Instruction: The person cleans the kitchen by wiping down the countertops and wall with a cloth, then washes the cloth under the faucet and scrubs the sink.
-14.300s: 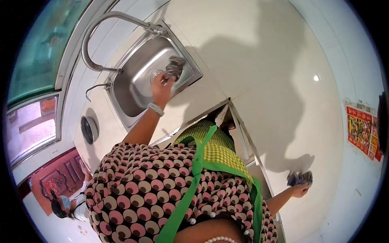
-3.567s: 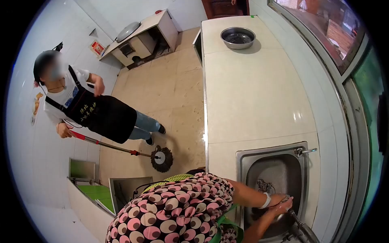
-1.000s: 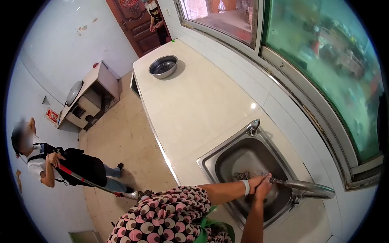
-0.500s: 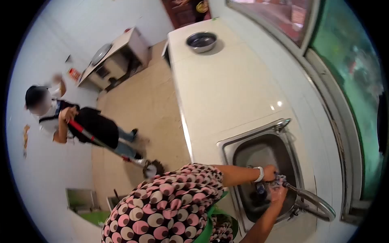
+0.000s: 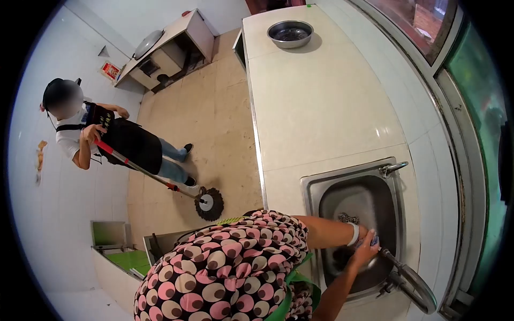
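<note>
My left hand (image 5: pixel 365 234), with a white band on its wrist, is over the steel sink (image 5: pixel 399 214), close against my right hand (image 5: pixel 365 252). Between them shows a small crumpled bluish thing (image 5: pixel 374 241), too small to name; both hands are closed on it. The end of the curved faucet (image 5: pixel 412 275) is right beside my fingers. In the sink basin, a scrubber-like clump of metal wire (image 5: pixel 348 218) lies above my left wrist. A dark patch in the basin under my hands is partly hidden.
A metal bowl (image 5: pixel 290 35) stands at the far end of the tiled counter (image 5: pixel 321 107). A second, smaller faucet (image 5: pixel 393 169) is at the sink's corner. Behind me a person (image 5: pixel 128 139) holds a mop (image 5: pixel 209 204) on the floor. A window frame (image 5: pixel 455 117) runs along the wall.
My view has shifted, so the scene sits a little lower and further right. My hands stay together at the faucet, and the wire clump shows more clearly. The other person's raised hand has come down.
</note>
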{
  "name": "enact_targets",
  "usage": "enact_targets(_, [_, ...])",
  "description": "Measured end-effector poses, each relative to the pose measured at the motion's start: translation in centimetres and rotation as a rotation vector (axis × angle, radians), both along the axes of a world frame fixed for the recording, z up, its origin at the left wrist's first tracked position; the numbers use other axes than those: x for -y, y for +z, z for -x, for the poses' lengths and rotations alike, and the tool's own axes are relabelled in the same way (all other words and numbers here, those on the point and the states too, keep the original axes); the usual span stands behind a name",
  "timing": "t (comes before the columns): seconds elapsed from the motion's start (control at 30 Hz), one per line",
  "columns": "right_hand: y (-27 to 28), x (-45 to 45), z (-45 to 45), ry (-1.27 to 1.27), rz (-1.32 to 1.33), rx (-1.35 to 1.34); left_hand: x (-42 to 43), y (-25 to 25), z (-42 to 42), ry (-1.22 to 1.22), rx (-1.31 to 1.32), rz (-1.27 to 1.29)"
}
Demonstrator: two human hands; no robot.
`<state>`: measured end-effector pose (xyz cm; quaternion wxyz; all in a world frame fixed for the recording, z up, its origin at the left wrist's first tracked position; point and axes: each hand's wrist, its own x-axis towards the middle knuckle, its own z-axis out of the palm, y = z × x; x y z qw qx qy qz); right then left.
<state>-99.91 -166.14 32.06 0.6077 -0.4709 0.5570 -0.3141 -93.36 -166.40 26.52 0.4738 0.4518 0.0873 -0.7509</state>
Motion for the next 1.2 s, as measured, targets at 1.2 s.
enact_targets(1.2, [-1.8, 1.9, 0.9, 0.286, 0.125, -0.013, -0.1, 4.0, -0.9, 0.166, -0.128, -0.231])
